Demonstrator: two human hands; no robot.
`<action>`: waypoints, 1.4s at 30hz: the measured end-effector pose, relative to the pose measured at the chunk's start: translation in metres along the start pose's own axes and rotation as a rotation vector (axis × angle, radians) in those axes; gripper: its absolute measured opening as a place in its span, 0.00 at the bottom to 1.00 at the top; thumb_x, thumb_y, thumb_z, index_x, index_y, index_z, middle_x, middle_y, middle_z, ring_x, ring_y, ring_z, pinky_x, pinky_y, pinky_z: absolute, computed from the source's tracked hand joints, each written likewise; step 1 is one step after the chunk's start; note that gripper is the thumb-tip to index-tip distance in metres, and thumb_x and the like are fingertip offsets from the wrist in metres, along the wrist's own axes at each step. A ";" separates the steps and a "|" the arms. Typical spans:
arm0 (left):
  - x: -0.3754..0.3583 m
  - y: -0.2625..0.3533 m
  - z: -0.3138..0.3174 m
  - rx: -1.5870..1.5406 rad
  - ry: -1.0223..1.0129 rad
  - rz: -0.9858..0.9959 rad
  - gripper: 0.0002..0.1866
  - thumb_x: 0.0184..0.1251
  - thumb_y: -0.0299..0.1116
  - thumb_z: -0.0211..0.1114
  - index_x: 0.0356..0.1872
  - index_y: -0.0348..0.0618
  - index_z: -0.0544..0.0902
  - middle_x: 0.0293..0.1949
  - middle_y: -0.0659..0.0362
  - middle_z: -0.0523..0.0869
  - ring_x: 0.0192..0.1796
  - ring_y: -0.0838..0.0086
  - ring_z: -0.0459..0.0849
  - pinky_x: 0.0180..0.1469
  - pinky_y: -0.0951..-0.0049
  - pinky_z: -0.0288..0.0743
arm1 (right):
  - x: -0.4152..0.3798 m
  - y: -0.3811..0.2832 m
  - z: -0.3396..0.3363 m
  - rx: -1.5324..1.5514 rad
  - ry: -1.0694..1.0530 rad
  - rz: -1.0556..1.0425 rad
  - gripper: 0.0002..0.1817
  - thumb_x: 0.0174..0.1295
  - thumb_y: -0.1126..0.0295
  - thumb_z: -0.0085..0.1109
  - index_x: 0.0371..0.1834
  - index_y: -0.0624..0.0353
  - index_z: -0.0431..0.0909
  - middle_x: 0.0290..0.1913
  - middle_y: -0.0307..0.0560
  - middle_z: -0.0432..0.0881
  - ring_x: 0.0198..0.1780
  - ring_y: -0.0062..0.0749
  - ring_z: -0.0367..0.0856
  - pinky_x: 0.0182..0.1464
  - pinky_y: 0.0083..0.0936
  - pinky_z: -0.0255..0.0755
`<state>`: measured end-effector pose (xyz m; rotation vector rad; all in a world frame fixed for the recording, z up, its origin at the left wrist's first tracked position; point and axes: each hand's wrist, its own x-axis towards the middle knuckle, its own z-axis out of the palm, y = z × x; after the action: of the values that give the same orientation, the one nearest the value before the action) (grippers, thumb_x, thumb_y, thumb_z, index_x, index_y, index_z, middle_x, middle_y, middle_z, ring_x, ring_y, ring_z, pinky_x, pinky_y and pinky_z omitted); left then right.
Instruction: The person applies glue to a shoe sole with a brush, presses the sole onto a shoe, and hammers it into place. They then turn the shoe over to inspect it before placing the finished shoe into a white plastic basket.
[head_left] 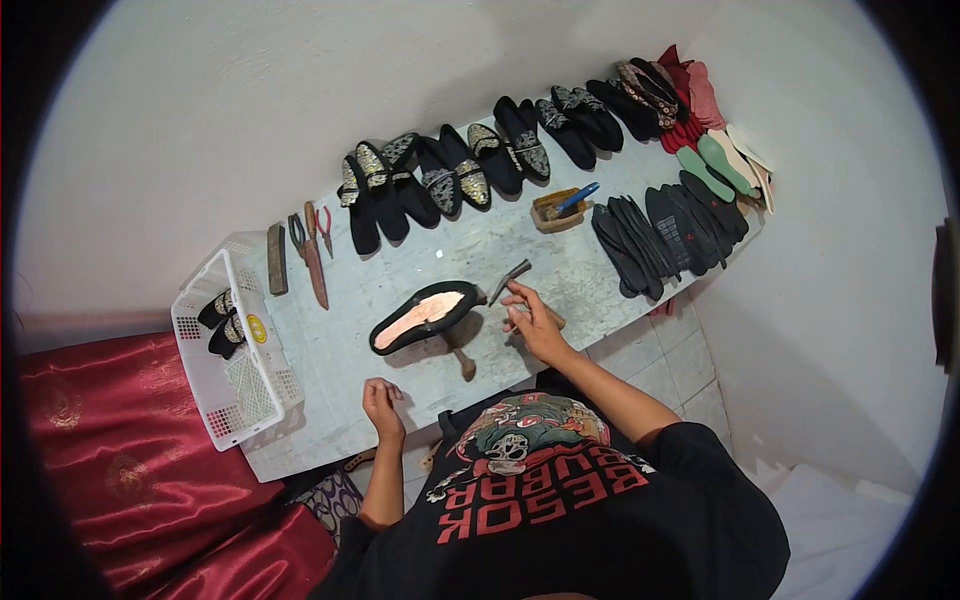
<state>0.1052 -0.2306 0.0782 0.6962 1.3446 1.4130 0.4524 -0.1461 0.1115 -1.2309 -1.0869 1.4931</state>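
A black shoe (380, 338) lies sole side up on a cobbler's stand (467, 368), its beige inner board showing within the black edge. To its right, my right hand (537, 320) is around the handle of a hammer (511, 281); the metal head points toward the shoe's end. Part of the handle shows past the palm. My left hand (382, 408) hovers by the table's near edge, below the shoe and apart from it. Its fingers are curled, and whatever may be inside them is hidden.
Finished-looking shoes (470, 180) line the table's back. Black soles (640, 240) and green insoles (720, 165) lie right, near a small box (560, 212) with a blue-handled brush. A knife (316, 262), pliers (325, 228) and a white basket (228, 350) stand left.
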 end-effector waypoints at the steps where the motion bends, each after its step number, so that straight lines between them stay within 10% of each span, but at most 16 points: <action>1: -0.016 0.001 0.016 0.084 -0.112 0.027 0.12 0.82 0.37 0.57 0.38 0.41 0.75 0.27 0.63 0.73 0.31 0.76 0.74 0.39 0.73 0.73 | -0.005 0.009 -0.019 -0.001 0.005 0.033 0.27 0.81 0.66 0.54 0.78 0.58 0.60 0.61 0.46 0.77 0.40 0.21 0.82 0.44 0.21 0.77; 13: -0.030 -0.063 0.318 0.118 -0.673 -0.233 0.15 0.85 0.36 0.56 0.60 0.37 0.80 0.43 0.56 0.85 0.48 0.72 0.85 0.56 0.68 0.80 | -0.016 0.012 -0.248 -0.420 0.156 0.018 0.09 0.72 0.73 0.61 0.52 0.61 0.83 0.46 0.42 0.85 0.35 0.20 0.80 0.37 0.23 0.73; 18: 0.002 -0.077 0.463 0.038 -1.073 -0.410 0.24 0.84 0.37 0.56 0.74 0.40 0.72 0.61 0.53 0.84 0.60 0.68 0.84 0.63 0.65 0.79 | 0.013 -0.019 -0.332 -0.800 0.308 -0.141 0.12 0.66 0.77 0.62 0.51 0.60 0.84 0.48 0.50 0.85 0.47 0.40 0.83 0.52 0.35 0.75; 23: 0.015 -0.141 0.569 -0.110 -0.865 -0.701 0.19 0.82 0.39 0.58 0.66 0.44 0.77 0.55 0.58 0.84 0.55 0.71 0.84 0.60 0.65 0.76 | 0.039 -0.001 -0.381 -0.997 0.513 -0.006 0.16 0.64 0.74 0.65 0.56 0.59 0.83 0.56 0.57 0.81 0.59 0.54 0.78 0.62 0.46 0.73; 29: 0.026 -0.155 0.598 0.093 -0.633 -0.812 0.12 0.76 0.43 0.59 0.52 0.50 0.82 0.48 0.66 0.84 0.49 0.78 0.83 0.54 0.65 0.71 | 0.047 0.006 -0.408 -0.892 0.275 0.105 0.22 0.65 0.68 0.70 0.61 0.61 0.83 0.59 0.59 0.83 0.62 0.54 0.81 0.66 0.42 0.74; 31: 0.025 -0.157 0.591 0.067 -0.676 -0.802 0.24 0.80 0.44 0.57 0.70 0.43 0.73 0.60 0.59 0.82 0.61 0.71 0.81 0.66 0.58 0.68 | 0.045 0.007 -0.408 -0.973 0.222 -0.012 0.21 0.67 0.66 0.68 0.62 0.61 0.82 0.58 0.59 0.84 0.61 0.54 0.82 0.65 0.43 0.74; 42: 0.023 -0.165 0.569 -0.100 -0.758 -0.791 0.41 0.79 0.46 0.61 0.84 0.43 0.53 0.71 0.58 0.76 0.70 0.68 0.75 0.69 0.57 0.67 | 0.051 0.003 -0.436 -0.777 0.053 -0.021 0.19 0.67 0.70 0.67 0.59 0.64 0.84 0.54 0.59 0.86 0.55 0.52 0.86 0.61 0.39 0.78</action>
<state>0.6611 -0.0277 0.0346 0.4674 0.7804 0.4828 0.8771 -0.0591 0.0452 -1.7485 -1.7169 1.0231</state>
